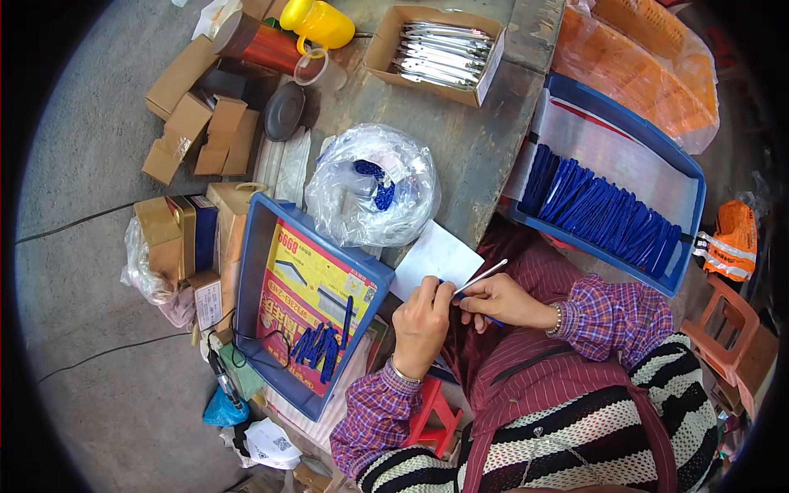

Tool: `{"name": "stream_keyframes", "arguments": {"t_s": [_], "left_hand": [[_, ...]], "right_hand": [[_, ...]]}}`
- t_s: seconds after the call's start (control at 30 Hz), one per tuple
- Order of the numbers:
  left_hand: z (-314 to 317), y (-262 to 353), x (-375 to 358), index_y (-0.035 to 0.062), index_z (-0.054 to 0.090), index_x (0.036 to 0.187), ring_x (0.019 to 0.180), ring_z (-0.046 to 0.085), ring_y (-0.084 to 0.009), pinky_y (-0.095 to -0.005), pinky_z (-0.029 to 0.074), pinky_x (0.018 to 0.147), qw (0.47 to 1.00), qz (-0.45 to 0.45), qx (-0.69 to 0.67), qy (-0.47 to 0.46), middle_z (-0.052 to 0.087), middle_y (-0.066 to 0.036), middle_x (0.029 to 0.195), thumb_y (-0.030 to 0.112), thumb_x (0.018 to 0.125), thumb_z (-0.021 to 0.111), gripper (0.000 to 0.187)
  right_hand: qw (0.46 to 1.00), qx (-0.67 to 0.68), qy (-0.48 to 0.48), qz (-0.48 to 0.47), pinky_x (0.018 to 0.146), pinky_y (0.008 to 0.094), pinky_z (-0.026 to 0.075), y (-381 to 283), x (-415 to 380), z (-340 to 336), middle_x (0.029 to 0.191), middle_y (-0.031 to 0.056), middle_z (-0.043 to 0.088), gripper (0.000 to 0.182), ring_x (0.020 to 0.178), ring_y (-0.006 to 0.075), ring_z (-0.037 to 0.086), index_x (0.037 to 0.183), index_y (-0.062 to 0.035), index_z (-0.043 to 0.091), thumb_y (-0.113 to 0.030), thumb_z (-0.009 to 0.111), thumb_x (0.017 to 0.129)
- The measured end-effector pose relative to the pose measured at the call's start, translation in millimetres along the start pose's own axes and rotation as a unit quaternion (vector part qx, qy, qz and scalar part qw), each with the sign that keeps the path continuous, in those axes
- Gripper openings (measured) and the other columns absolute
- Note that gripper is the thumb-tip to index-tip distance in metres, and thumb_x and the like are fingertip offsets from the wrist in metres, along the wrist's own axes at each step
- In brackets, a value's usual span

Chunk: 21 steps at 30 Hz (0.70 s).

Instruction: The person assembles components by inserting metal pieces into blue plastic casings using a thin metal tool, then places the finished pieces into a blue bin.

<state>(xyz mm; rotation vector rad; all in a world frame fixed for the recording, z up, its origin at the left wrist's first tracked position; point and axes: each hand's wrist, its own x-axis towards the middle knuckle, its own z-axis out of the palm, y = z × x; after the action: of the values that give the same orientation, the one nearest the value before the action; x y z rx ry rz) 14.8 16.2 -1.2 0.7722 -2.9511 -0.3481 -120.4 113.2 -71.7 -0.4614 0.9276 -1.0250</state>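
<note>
My left hand (423, 323) and my right hand (503, 301) meet over my lap, both with fingers closed. From the right hand's fingers a slim silver metal piece (485, 276) points up to the right. A narrow blue piece (495, 321) shows below the right fingers, with a bit of blue between the hands; the left fingers pinch its other end, mostly hidden. Just behind the hands lies a white paper sheet (437, 261) at the table's edge. Beyond it sits a clear plastic bag (329, 197) with small blue items inside.
On the left, a blue tray (249, 287) holds a few slim blue pieces (316, 349). Another blue tray (694, 205) at right is filled with many such pieces. A cardboard box (382, 53) of silver metal pieces stands on the worn table (485, 148). An orange basket (641, 57) is behind.
</note>
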Motion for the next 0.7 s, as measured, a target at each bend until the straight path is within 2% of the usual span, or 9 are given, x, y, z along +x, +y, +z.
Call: {"name": "stream_keyframes", "arguments": {"t_s": [0.2,0.33,0.53,0.6,0.67,0.7], "left_hand": [[-3.3,-3.5,2.5,0.0078,0.056,0.091,0.068,0.055,-0.0185,-0.0289,0.046,0.052,0.998,0.048,0.037,-0.024,0.048,-0.005,0.080,0.010,0.075,0.059,0.016],[1.0,-5.4,0.6,0.0080,0.056,0.092,0.068,0.056,-0.0184,-0.0284,0.046,0.052,0.998,0.051,0.028,-0.004,0.049,-0.005,0.081,0.010,0.074,0.059,0.017],[2.3,-6.6,0.3,0.0083,0.058,0.093,0.069,0.060,-0.0206,-0.0318,0.047,0.053,1.000,0.014,-0.021,-0.002,0.052,-0.006,0.084,0.008,0.075,0.060,0.019],[2.9,-7.5,-0.1,0.0083,0.060,0.092,0.067,0.061,-0.0239,-0.0340,0.047,0.052,0.998,-0.035,-0.055,0.007,0.055,-0.006,0.087,0.005,0.076,0.061,0.017],[6.9,-12.1,-2.2,0.0085,0.061,0.093,0.066,0.062,-0.0264,-0.0351,0.047,0.052,0.996,-0.042,-0.074,0.008,0.057,-0.006,0.090,0.003,0.077,0.061,0.016],[8.3,-14.0,-3.0,0.0074,0.062,0.094,0.065,0.061,-0.0260,-0.0345,0.047,0.052,0.994,-0.050,-0.099,0.014,0.057,-0.007,0.090,0.002,0.078,0.061,0.017]], "right_hand": [[1.000,0.002,0.015,-0.023,0.048,0.0228,0.050,0.1,-1.6,2.2,0.071,0.0064,0.064,0.019,0.055,0.0109,0.061,0.095,0.0026,0.064,-0.015,0.056,0.092],[0.999,0.010,0.021,-0.027,0.047,0.0228,0.050,0.3,-0.9,2.4,0.071,0.0063,0.064,0.020,0.054,0.0107,0.061,0.095,0.0029,0.064,-0.015,0.056,0.092],[0.999,0.020,0.014,-0.024,0.048,0.0226,0.050,3.3,0.5,2.2,0.071,0.0070,0.065,0.021,0.054,0.0109,0.062,0.095,0.0037,0.064,-0.015,0.056,0.092],[0.999,0.024,0.016,-0.023,0.048,0.0226,0.050,0.9,-1.2,1.6,0.072,0.0074,0.065,0.021,0.054,0.0110,0.062,0.095,0.0043,0.064,-0.015,0.056,0.091],[1.000,0.011,0.014,-0.002,0.051,0.0226,0.050,-1.3,-2.5,1.9,0.075,0.0079,0.066,0.024,0.057,0.0105,0.062,0.105,0.0039,0.062,-0.015,0.055,0.092],[1.000,0.012,0.016,-0.002,0.051,0.0226,0.050,-1.5,-2.8,1.7,0.075,0.0079,0.066,0.024,0.057,0.0105,0.062,0.105,0.0039,0.062,-0.015,0.055,0.092]]}}
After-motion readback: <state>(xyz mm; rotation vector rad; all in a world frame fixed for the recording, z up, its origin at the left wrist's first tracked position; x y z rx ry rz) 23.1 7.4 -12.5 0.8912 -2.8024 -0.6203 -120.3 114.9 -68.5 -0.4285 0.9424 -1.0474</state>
